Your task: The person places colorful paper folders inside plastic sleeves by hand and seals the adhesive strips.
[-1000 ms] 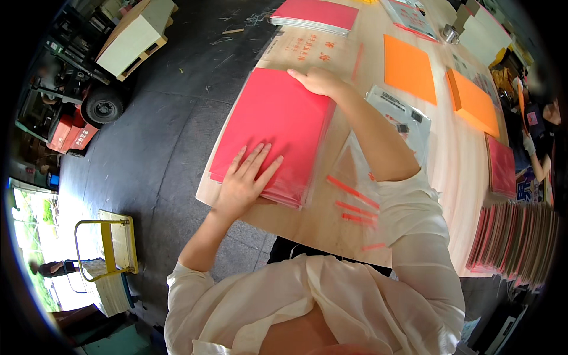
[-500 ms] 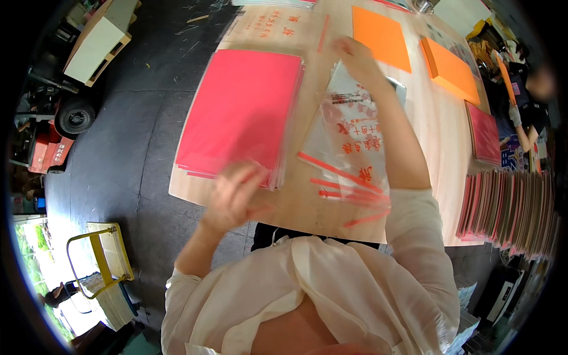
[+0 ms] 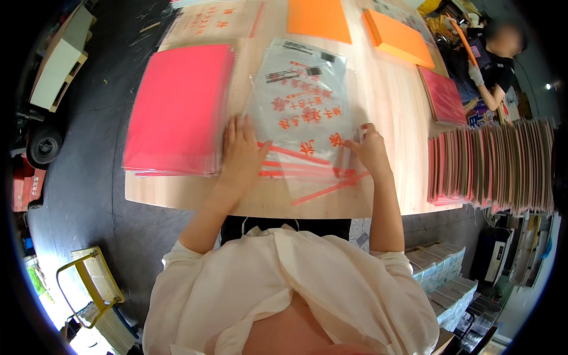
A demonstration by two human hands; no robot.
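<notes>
Clear plastic bags [image 3: 307,89] printed in red lie in a loose, fanned stack before me, their red sealing strips [image 3: 307,173] toward the near edge. My left hand [image 3: 239,151] rests flat at the stack's left side, fingers stretched out and thumb over the bags' edge. At the right edge my right hand [image 3: 371,148] has its fingers curled and its thumb on the bag, apparently pinching its border. Left of my left hand lies a pile of bright pink sheets [image 3: 177,109] in clear sleeves.
On the wooden table [image 3: 390,189] are an orange sheet [image 3: 319,21], an orange stack [image 3: 399,38] and a dark pink pack [image 3: 442,94]. A long row of upright packs [image 3: 491,165] stands right. A co-worker [image 3: 494,65] holds something orange. A yellow-handled trolley [image 3: 97,287] stands left.
My right hand has come back from the bags' far end to their near right edge. My left hand has moved from the pink pile's near corner to the bags' left side. The view has shifted right.
</notes>
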